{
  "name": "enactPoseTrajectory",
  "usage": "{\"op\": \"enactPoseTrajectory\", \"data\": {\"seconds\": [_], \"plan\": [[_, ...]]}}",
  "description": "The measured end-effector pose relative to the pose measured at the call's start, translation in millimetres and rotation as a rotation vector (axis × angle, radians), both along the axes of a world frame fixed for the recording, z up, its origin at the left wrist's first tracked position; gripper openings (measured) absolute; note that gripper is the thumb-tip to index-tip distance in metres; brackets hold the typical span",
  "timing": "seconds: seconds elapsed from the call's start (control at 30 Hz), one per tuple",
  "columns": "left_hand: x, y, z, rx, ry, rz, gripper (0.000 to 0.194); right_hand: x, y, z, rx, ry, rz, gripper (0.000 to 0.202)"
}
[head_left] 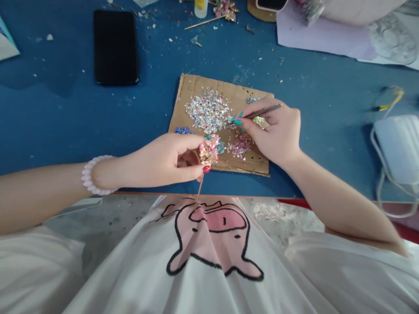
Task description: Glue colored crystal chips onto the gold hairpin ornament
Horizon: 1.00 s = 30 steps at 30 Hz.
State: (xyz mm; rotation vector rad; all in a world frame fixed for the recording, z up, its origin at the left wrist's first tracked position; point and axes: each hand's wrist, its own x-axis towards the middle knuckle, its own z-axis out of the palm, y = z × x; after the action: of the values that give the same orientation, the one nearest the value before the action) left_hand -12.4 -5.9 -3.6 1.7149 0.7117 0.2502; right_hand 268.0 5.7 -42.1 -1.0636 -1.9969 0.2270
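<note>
My left hand (pixel 170 159) pinches a gold hairpin ornament (pixel 209 150) with pink flower-like pieces, its thin stick pointing down toward my lap. In my right hand (pixel 275 128) are dark tweezers (pixel 263 111), their tips at the right edge of a pile of silvery chips (pixel 209 109). The pile lies on a piece of brown cardboard (pixel 258 168). Pink chips (pixel 239 145) sit between my hands, and blue chips (pixel 183 130) are just above my left hand. Teal chips beside the ornament are partly hidden by it.
A black phone-like device (pixel 116 47) lies at the upper left of the blue table (pixel 59 126). A small bottle (pixel 200 8) and another hairpin (pixel 209 21) are at the back. A white device with a cable (pixel 397 148) is at the right.
</note>
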Motion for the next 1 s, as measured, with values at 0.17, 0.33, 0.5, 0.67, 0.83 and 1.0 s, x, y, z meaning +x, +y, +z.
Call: {"op": "enactPoseTrajectory", "data": {"seconds": [0.17,0.33,0.5,0.67,0.83,1.0], "plan": [[-0.1,0.3,3.6,0.003,0.060,0.003,0.013,-1.8,-3.0,3.9,-0.054,-0.020,-0.066,0.003],[0.0,0.2,5.0,-0.012,0.063,0.000,0.013,-3.5,-5.5,6.6,-0.073,-0.024,-0.056,0.007],[-0.2,1.1,5.4,-0.015,0.060,-0.002,0.013,-4.8,-6.0,5.7,-0.053,-0.027,-0.038,0.008],[-1.0,0.3,5.7,-0.014,0.052,-0.003,0.012,-4.5,-5.2,5.2,-0.025,-0.049,-0.050,0.009],[-1.3,0.5,5.5,-0.007,0.051,-0.003,0.012,-4.6,-5.6,5.6,-0.017,-0.063,-0.063,0.009],[-1.1,1.0,5.0,0.003,0.049,-0.005,0.010,-3.8,-5.4,5.9,0.006,-0.100,-0.102,0.006]]}}
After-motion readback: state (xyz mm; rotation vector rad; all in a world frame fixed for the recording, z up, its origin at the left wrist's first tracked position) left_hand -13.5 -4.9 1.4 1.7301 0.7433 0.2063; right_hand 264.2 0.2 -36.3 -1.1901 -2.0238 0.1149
